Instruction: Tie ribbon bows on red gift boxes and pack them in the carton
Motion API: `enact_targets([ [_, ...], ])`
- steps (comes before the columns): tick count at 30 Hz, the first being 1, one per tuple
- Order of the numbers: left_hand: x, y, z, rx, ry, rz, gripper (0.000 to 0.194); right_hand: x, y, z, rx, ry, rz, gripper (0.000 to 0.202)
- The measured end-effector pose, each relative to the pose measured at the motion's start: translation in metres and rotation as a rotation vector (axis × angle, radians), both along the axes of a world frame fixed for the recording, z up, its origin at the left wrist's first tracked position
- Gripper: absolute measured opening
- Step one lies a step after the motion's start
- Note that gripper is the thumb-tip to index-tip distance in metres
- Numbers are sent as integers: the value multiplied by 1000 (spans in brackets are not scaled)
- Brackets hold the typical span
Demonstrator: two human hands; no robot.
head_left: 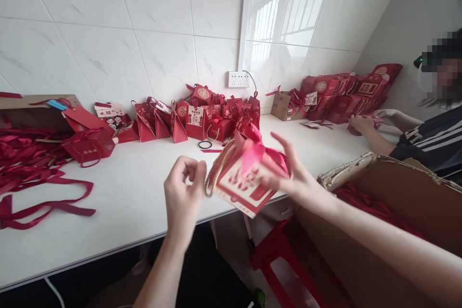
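Note:
A red and cream gift box, with printed figures, a pink ribbon bow and a looped gold cord handle, is held tilted above the table's front edge. My right hand grips it from the right, thumb over the printed face and fingers by the ribbon. On the other side, my left hand is closed, fingers curled and thumb pressed in, just left of the cord. Whether a bit of cord lies between those fingers cannot be made out. The box is slightly blurred.
Finished-looking red boxes line the wall on the white table. Loose red ribbons lie left; a black ring sits mid-table. A large carton and red stool stand right. Another person's hands hold a red box.

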State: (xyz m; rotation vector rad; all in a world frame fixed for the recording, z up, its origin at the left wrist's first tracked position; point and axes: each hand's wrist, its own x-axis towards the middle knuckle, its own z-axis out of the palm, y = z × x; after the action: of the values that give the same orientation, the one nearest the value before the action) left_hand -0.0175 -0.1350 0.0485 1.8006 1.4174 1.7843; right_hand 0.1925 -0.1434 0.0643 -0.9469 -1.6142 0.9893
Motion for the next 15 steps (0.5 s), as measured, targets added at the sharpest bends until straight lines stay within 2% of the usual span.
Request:
enact_targets([
  [2, -9, 17, -6, -205, 65, -43, 24, 5, -4, 2, -476, 325, 180, 56],
  [3, -9, 23, -12, -277, 117, -92, 25, 8, -6, 1, -608, 473, 259, 51],
  [4, -6, 27, -19, -342, 182, -157, 26, 12, -9, 0, -670, 595, 318, 49],
  [7, 19, 35, -46, -421, 413, -353, 22, 21, -15, -8, -658, 750, 382, 44],
  [10, 45, 45, -77, -297, 606, -396, 25, 35, -19, -14, -604, 657, 301, 49],
  [13, 55, 57, -101, -210, 810, -365, 40, 59, -26, -12, -505, 447, 109, 53],
  [15, 53, 62, -109, -178, 919, -350, 45, 86, -36, -5, -325, 246, -140, 55],
])
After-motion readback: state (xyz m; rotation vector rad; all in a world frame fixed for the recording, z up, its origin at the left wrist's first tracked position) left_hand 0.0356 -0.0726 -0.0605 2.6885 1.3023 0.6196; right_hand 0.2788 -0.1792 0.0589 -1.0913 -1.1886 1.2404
